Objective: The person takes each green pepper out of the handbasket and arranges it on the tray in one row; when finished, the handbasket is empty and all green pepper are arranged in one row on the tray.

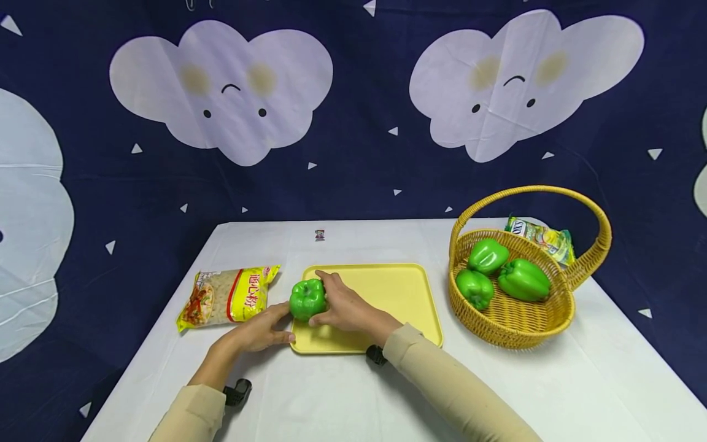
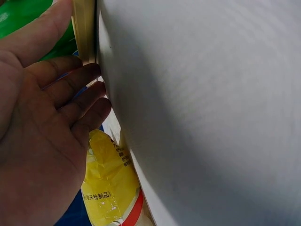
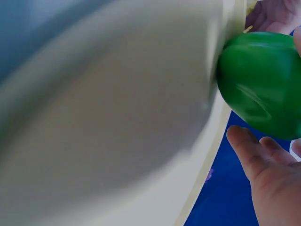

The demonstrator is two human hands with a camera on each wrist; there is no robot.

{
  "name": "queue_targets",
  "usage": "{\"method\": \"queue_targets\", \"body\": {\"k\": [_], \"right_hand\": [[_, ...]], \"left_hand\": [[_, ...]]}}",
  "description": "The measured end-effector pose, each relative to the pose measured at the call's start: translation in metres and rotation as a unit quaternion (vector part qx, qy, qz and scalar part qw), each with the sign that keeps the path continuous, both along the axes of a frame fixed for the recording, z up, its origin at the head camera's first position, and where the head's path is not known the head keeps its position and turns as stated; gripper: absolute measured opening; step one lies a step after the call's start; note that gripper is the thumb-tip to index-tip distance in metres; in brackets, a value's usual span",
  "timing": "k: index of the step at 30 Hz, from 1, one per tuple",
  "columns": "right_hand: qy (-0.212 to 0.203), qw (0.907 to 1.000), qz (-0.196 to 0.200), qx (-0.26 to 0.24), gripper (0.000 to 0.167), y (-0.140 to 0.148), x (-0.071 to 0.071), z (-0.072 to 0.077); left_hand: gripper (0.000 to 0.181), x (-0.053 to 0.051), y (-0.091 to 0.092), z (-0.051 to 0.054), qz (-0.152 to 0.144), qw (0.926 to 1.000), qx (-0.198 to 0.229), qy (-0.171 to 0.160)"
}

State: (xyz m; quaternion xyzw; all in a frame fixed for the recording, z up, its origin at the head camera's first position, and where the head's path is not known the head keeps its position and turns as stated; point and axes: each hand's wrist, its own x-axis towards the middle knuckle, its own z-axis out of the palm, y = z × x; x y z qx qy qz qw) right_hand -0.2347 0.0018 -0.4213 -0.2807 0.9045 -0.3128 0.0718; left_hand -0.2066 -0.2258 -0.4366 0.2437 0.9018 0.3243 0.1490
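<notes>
A green bell pepper [image 1: 307, 299] sits at the left edge of a yellow tray [image 1: 394, 294], stem end up. Around its right side is my right hand [image 1: 350, 306], thumb on the near side and fingers stretched toward the far side. In the right wrist view a gap shows between one fingertip [image 3: 237, 134] and the pepper [image 3: 263, 82]. Close by on the left, my left hand [image 1: 262, 328] has its thumb at the tray's rim and its fingers extended near the pepper. The left wrist view shows that palm [image 2: 44, 127] holding nothing.
A wicker basket [image 1: 510, 337] with a tall handle stands right of the tray, holding three green bell peppers [image 1: 523, 280]. Behind it lies a green snack packet [image 1: 544, 238]. On the left is a yellow noodle bag [image 1: 226, 296]. A tiny sticker [image 1: 320, 235] marks the far tabletop.
</notes>
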Motion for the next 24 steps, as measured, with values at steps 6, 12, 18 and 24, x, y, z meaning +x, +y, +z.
{"method": "queue_targets", "body": {"k": [6, 12, 18, 24], "right_hand": [[-0.008, 0.9996, -0.011, -0.023, 0.102, 0.006, 0.001, 0.010], [0.015, 0.9990, -0.007, -0.041, 0.097, 0.018, 0.001, 0.022], [0.043, 0.9979, -0.001, -0.048, 0.093, 0.037, 0.003, 0.040], [0.081, 0.9960, -0.004, -0.038, 0.089, 0.064, 0.006, 0.056]], "left_hand": [[0.074, 0.001, 0.001, 0.000, 0.006, 1.0000, -0.004, -0.002], [0.074, 0.001, 0.001, 0.001, 0.015, 0.9998, -0.011, 0.000], [0.075, 0.001, 0.000, -0.001, 0.015, 0.9999, -0.008, 0.001], [0.075, 0.001, 0.001, -0.001, 0.015, 0.9998, -0.009, 0.007]]}}
